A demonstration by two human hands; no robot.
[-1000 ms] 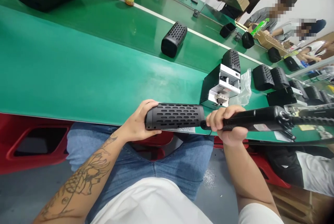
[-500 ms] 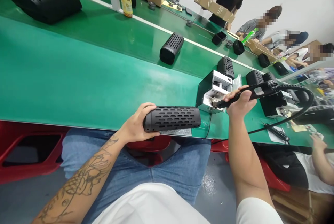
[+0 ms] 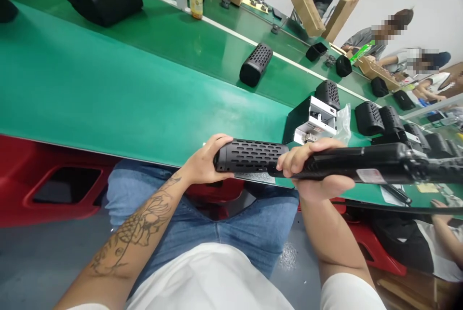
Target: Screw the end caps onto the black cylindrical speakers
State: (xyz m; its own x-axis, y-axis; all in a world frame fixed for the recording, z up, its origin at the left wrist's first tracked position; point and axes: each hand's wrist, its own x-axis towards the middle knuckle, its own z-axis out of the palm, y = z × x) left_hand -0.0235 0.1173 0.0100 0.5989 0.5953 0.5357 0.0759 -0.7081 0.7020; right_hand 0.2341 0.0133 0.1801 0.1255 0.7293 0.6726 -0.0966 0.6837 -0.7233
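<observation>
With the left hand (image 3: 205,161) gripping the casing (image 3: 251,152) and the right hand (image 3: 295,160) wrapped round the tool (image 3: 365,161), hold both steadily aligned.

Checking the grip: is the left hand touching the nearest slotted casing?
Touching: the head view shows the left hand clasping one end of the slotted casing.

One head-worn camera looks forward and down (lap (image 3: 258,230) included) from close above the green bench (image 3: 108,88).
</observation>
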